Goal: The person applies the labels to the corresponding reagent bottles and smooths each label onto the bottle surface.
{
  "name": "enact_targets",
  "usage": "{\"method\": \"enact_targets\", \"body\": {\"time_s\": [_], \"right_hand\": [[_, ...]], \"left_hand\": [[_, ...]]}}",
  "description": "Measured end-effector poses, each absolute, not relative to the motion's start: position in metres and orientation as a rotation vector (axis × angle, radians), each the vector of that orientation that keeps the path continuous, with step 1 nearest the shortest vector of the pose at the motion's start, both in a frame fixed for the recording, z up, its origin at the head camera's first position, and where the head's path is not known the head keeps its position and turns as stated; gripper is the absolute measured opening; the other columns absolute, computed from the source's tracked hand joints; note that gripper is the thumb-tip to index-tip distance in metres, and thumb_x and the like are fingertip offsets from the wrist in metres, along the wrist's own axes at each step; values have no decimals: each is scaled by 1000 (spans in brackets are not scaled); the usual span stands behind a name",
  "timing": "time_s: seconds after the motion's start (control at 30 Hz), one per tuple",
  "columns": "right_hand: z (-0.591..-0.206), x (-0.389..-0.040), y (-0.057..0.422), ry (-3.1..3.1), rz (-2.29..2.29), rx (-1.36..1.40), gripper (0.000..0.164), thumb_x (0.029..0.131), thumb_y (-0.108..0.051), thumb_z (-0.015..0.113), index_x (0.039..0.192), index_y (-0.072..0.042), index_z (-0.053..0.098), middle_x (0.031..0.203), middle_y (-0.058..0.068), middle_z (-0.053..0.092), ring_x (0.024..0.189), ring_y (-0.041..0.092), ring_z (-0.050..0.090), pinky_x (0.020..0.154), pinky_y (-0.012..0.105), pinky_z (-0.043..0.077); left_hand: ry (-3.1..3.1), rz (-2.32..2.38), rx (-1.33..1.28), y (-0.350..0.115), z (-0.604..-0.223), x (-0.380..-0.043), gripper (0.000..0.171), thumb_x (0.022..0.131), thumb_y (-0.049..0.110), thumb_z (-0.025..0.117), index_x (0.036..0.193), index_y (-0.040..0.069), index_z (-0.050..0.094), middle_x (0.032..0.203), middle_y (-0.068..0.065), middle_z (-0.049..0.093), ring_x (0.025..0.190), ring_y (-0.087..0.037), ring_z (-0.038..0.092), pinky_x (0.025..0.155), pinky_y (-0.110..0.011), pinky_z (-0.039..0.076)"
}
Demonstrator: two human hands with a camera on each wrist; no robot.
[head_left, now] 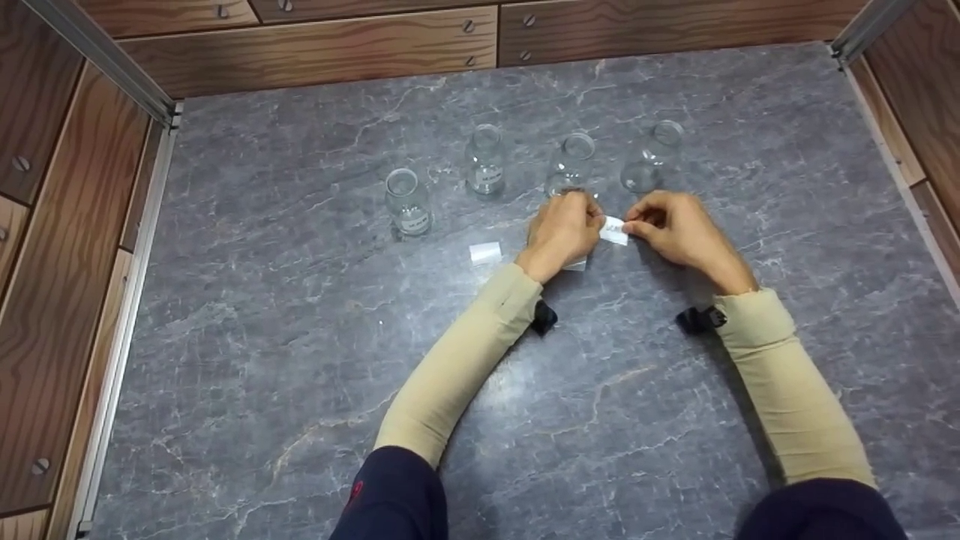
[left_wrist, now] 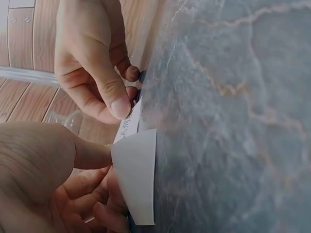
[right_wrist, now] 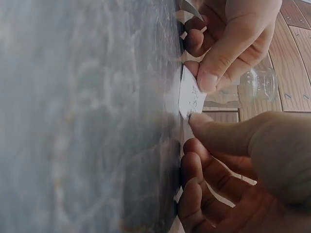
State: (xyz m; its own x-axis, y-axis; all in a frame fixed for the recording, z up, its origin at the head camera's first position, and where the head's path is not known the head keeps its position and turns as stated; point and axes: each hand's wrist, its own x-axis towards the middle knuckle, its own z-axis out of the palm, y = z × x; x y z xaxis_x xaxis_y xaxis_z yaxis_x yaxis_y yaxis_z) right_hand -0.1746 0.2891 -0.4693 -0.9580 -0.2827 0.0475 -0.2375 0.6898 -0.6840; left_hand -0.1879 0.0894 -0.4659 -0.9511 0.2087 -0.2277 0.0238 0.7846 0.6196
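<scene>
Between the two hands is a small white label (head_left: 614, 230) with dark print, just above the tabletop. My left hand (head_left: 562, 231) pinches its left end between thumb and fingers. At the label's other end, my right hand (head_left: 679, 229) pinches the edge with thumb and fingertip. In the left wrist view a blank white slip (left_wrist: 137, 177) sticks out beside the left thumb; whether it lies in the grip or is part of the label I cannot tell. Just beyond the left hand stands a clear glass jar (head_left: 574, 165), its lower part partly hidden by that hand.
Two glass jars with printed labels, one at the left (head_left: 409, 206) and another farther back (head_left: 486, 165), stand upright. A further clear jar (head_left: 651, 161) stands beyond the right hand. A white slip (head_left: 485, 253) lies left of the left hand on the grey marbled table (head_left: 300, 337).
</scene>
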Motion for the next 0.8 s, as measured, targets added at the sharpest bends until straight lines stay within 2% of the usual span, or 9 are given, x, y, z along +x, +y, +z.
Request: {"method": "enact_targets", "body": {"time_s": [0.2, 0.43, 0.57, 0.8], "right_hand": [[-467, -173, 291, 2810, -1083, -451, 16, 100, -10, 75, 107, 4, 79, 98, 21, 75, 77, 11, 59, 68, 11, 43], [-458, -169, 292, 2750, -1115, -354, 15, 103, -10, 70, 105, 4, 75, 95, 17, 72, 75, 7, 56, 66, 15, 44], [-451, -166, 287, 2723, -1149, -366, 14, 104, -10, 69, 105, 3, 73, 100, 17, 72, 79, 7, 59, 69, 14, 46], [-430, -156, 269, 2775, -1145, -485, 8, 100, -7, 71, 98, -1, 75, 93, 15, 73, 64, 14, 54, 54, 18, 43]], "left_hand": [[2676, 977, 199, 86, -467, -188, 12, 104, 29, 71, 108, 26, 81, 95, 10, 74, 83, -9, 65, 71, -27, 53], [2610, 1093, 317, 79, -459, -184, 12, 104, 27, 69, 106, 23, 80, 87, 10, 70, 75, -7, 58, 63, -24, 45], [2580, 1146, 413, 70, -451, -180, 13, 105, 25, 67, 106, 19, 79, 88, 7, 70, 73, -8, 56, 62, -22, 44], [2541, 1235, 535, 45, -434, -173, 15, 101, 19, 68, 106, 16, 82, 96, 4, 78, 74, -8, 62, 64, -20, 48]]}}
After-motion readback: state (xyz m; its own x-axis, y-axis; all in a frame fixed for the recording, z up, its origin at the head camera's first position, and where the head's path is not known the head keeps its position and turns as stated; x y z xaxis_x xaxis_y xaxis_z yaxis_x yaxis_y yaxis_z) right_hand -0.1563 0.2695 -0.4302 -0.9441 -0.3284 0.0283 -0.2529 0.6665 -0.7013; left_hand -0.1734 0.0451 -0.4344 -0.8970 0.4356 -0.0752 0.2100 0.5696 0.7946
